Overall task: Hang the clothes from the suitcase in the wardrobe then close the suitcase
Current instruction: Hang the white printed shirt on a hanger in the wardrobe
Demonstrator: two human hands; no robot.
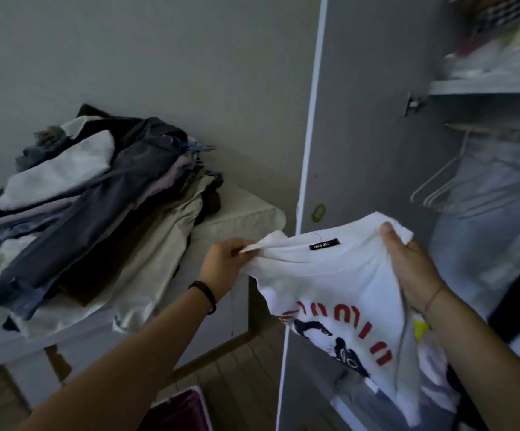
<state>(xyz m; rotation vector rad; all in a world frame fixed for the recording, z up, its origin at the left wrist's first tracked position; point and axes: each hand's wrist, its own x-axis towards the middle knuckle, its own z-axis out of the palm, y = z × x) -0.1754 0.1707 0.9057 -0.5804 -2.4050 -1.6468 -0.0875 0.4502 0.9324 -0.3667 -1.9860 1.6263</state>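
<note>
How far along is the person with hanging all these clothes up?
Somewhere midway, it seems. Done: garments already hang on the wardrobe rail, though blurred. In hand: the left hand and right hand hold a white printed T-shirt by its shoulders, not yet on a hanger; empty white hangers wait on the rail. Left: a pile of clothes on the table beside the wardrobe. No suitcase clearly shows.

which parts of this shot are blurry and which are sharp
Head view: dim, flat light; the white t-shirt and both hands, left hand and right hand, are fairly sharp, while the wardrobe shelf and hangers are smeared; the door edge bows from wide-angle distortion.
</note>
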